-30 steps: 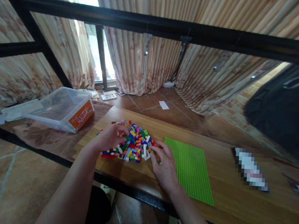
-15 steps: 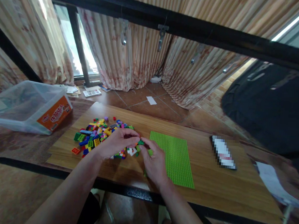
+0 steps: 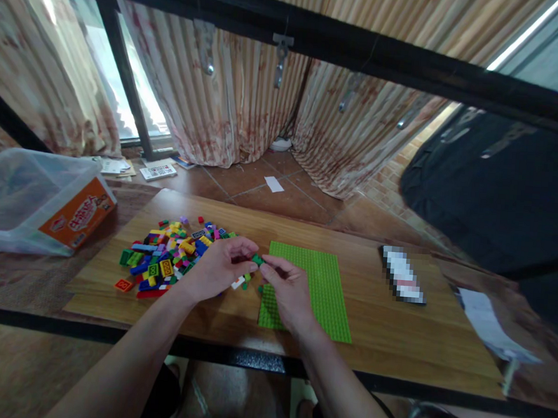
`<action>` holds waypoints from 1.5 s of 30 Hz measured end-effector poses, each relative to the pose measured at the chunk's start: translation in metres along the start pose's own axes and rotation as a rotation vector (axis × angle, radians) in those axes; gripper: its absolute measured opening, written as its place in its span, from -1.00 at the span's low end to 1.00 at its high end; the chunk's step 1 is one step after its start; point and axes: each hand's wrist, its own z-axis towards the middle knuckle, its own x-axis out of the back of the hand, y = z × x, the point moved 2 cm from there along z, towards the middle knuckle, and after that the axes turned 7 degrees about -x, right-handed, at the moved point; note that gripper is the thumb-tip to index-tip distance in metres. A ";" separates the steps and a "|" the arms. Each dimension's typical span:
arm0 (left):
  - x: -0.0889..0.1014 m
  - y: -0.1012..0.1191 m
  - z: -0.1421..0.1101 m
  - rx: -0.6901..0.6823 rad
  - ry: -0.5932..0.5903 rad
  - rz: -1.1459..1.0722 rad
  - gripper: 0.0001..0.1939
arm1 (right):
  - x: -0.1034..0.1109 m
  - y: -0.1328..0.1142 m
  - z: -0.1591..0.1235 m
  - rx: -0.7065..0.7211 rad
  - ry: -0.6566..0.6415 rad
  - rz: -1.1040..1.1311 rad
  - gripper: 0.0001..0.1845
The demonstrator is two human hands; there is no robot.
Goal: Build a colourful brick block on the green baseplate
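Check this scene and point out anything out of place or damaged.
One thing: a white sheet of paper lies alone on the floor beyond the tabletop, as if dropped. The toy bricks are heaped loosely, but that looks ordinary; I see no obvious damage.

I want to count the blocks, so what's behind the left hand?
Colourful blocks peek out around the left hand, heaped on the wooden table. The hand covers part of the heap, so I can't tell how many are hidden there.

Colourful bricks (image 3: 166, 266), a green baseplate (image 3: 327, 290) and a pixelated object (image 3: 402, 275) lie on the wooden tabletop (image 3: 384, 340).
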 end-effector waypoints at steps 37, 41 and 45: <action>-0.015 0.002 0.006 -0.348 -0.200 0.985 -0.81 | 0.086 0.002 0.029 0.300 0.175 -1.087 -0.77; -0.051 -0.010 0.006 -0.308 -0.291 0.945 -0.72 | 0.086 0.004 0.030 0.269 0.170 -1.120 -0.77; -0.070 -0.022 0.006 -0.220 -0.317 0.962 -0.49 | 0.086 0.003 0.030 0.235 0.176 -1.138 -0.76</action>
